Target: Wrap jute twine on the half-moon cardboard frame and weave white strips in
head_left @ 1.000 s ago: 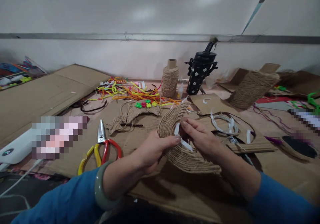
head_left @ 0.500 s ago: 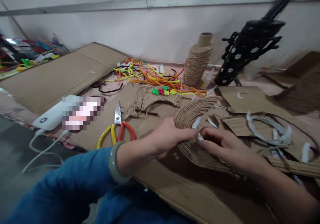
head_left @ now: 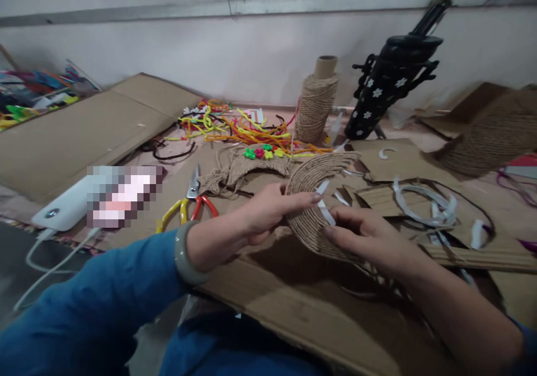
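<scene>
A curved piece wound with brown jute twine [head_left: 309, 183] lies on the cardboard sheet [head_left: 293, 303] in front of me. My left hand [head_left: 268, 208], with a grey-green bangle on its wrist, grips the piece's left edge. My right hand [head_left: 361, 233] rests on the piece's lower right part, its fingers at a thin white strip [head_left: 324, 205] that sticks up from the twine. Both sleeves are blue.
Red and yellow scissors [head_left: 188, 205] lie left of my hands. Behind are a jute twine spool [head_left: 314, 104], coloured pipe cleaners [head_left: 247, 132], a black flowered bottle [head_left: 388, 93], white strip scraps [head_left: 423, 205], a second twine-wound cone [head_left: 486, 141] at the right and a white device [head_left: 67, 208].
The view has swung left and tilted. My hands have stayed on the twine piece; my right hand has slid lower along it while working the white strip.
</scene>
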Demonstrator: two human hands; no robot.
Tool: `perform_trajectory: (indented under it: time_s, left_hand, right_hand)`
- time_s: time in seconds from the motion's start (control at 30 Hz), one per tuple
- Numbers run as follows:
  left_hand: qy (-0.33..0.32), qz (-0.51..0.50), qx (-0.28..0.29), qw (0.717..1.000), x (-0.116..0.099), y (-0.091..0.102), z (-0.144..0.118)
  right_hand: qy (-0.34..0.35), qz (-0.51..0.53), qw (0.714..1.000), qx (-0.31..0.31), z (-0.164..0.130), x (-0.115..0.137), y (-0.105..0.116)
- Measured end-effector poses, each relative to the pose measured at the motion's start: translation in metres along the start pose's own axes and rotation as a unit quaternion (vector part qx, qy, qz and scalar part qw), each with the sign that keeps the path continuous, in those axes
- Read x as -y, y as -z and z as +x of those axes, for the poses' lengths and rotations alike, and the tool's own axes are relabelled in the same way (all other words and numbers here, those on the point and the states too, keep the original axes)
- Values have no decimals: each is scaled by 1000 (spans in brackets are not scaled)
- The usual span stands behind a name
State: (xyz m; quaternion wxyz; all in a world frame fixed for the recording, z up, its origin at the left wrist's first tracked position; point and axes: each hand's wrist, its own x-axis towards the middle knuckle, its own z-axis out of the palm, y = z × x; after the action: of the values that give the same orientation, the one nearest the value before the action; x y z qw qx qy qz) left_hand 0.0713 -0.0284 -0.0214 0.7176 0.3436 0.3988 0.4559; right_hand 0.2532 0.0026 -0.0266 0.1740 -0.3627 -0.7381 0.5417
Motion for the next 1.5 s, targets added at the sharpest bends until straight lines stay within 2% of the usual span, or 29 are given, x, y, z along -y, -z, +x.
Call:
perform_trajectory:
  time_s: [0.17,0.27,0.43,0.57,0.8,1.1,1.3,1.43,1.5]
  left_hand:
    - [13,-7,-30,999,7,-4,-12]
    - [18,-24,-40,999,10,-4,-15]
    - [14,-36,-43,998,10,-2,-17]
    - [10,-26,-40,999,10,-1,-17]
    - [11,-42,-36,998,12,2,-15]
    - [40,-28,-25,999,17,0,-15]
    - [54,-13,-32,998,18,2,-11]
    - [42,-35,-57,997,17,5,-10]
    - [21,-43,-68,997,16,6,-10]
  right_hand:
    - [32,-52,998,-25,-5,6,-5]
    - [29,-88,995,-33,-6,8,-6]
    - [15,-46,995,-91,-1,13,-8]
    - [12,-8,996,-93,9,17,-12]
    - [30,-75,987,-138,12,18,-18]
    - [-10,-30,991,-131,17,11,-20]
    - [-20,-38,987,-156,20,7,-23]
    - [21,-15,993,-112,16,8,-18]
    - [47,-42,991,-114,14,5,-14]
